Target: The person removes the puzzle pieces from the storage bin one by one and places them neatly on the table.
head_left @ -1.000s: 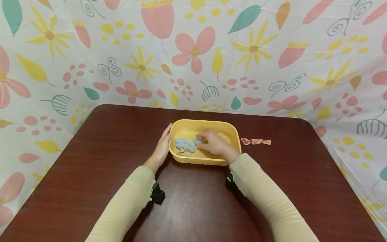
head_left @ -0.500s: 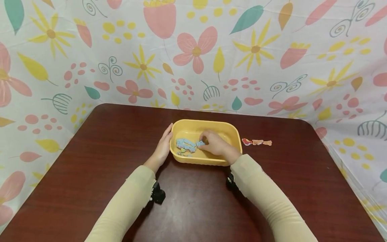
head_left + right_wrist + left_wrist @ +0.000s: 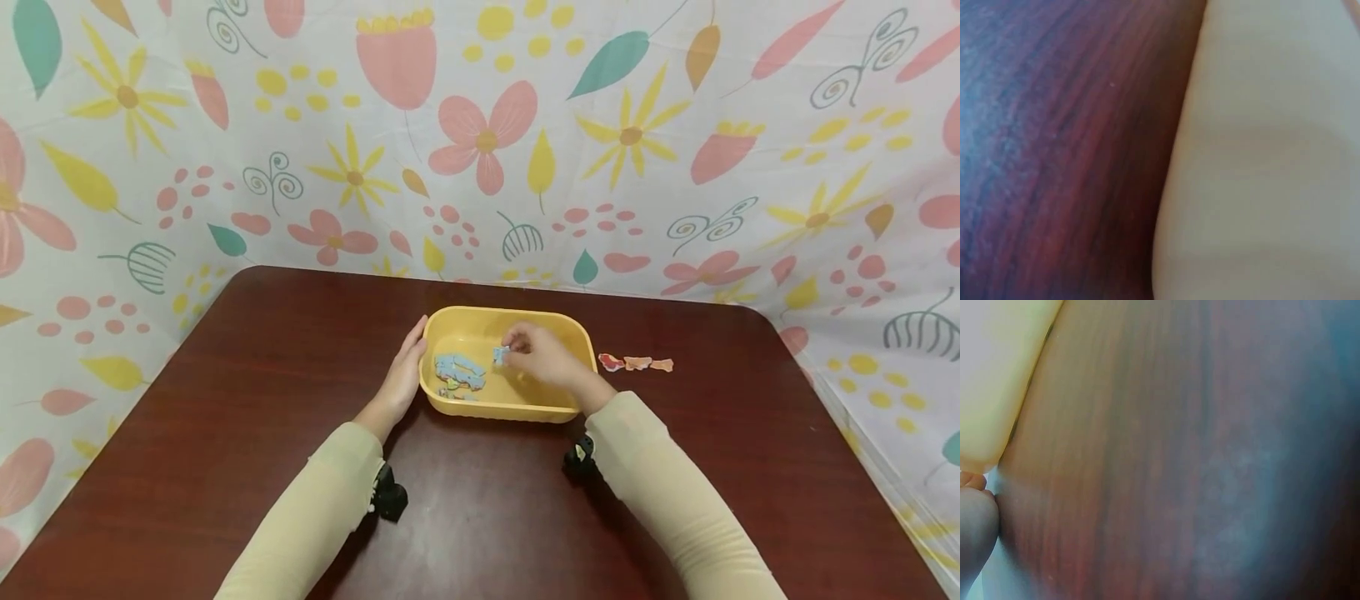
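A yellow plastic basin (image 3: 510, 411) stands on the table. Flat along its left wall lies my left hand (image 3: 399, 379), fingers extended. In the left wrist view part of that hand (image 3: 975, 528) touches the basin's pale wall (image 3: 997, 375). Inside the basin, my right hand (image 3: 549, 357) pinches a small light blue puzzle piece (image 3: 499, 356) between thumb and fingers, lifted off the bottom. Other flat blue puzzle pieces (image 3: 459, 370) lie in the basin's left part. The right wrist view has only the basin's outer wall (image 3: 1260, 156) and the table; that hand is out of its sight.
To the right of the basin, 3 flat red and orange pieces (image 3: 637, 363) lie in a row on the dark wooden table (image 3: 480, 517). A flower-patterned cloth (image 3: 480, 208) hangs behind and at the sides of the table.
My right hand has taken hold of the small blue puzzle piece and raised it away from the other blue pieces. The left hand stays against the basin; the view has tilted slightly.
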`<state>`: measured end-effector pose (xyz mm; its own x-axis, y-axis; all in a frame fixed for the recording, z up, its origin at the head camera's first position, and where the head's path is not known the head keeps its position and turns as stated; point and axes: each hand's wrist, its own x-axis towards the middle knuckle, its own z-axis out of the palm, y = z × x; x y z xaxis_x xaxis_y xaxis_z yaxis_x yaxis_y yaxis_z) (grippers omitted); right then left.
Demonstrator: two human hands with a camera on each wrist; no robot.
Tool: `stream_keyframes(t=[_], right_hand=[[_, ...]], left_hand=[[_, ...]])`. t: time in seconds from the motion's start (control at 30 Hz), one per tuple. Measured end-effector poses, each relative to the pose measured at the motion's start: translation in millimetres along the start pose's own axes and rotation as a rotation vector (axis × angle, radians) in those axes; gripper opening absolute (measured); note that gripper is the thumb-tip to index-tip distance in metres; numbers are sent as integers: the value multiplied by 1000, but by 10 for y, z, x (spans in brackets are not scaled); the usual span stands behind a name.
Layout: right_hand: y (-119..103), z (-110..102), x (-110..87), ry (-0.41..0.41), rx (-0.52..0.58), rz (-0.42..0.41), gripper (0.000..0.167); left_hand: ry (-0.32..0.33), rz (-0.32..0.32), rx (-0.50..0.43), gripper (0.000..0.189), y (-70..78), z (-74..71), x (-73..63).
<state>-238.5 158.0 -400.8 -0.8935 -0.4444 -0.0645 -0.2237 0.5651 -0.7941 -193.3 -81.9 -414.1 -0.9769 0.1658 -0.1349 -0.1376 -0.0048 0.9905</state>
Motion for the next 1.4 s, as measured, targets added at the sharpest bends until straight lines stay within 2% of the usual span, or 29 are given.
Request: stream_keyframes(t=[0.13, 0.3, 0.53, 0.73, 0.83, 1.1, 1.4], right_hand=[[0, -72, -19, 19, 41, -20, 19], [-19, -161, -104, 24, 42, -32, 21], [-23, -306, -252, 48, 55, 8, 22], [-7, -468, -318, 111, 43, 4, 23], [-1, -561, -352, 127, 52, 31, 25], [176, -793, -482, 213, 87, 79, 31], [375, -956, -660, 280, 126, 112, 34]], left_hand=[[0, 8, 12, 51, 33, 5, -17], [3, 5, 6, 50, 42, 12, -21], [11, 2, 3, 50, 39, 37, -36], [21, 7, 1, 50, -3, 37, -36], [23, 0, -6, 50, -24, 25, -40], [11, 1, -25, 50, -21, 18, -35], [7, 0, -24, 50, -9, 25, -31]])
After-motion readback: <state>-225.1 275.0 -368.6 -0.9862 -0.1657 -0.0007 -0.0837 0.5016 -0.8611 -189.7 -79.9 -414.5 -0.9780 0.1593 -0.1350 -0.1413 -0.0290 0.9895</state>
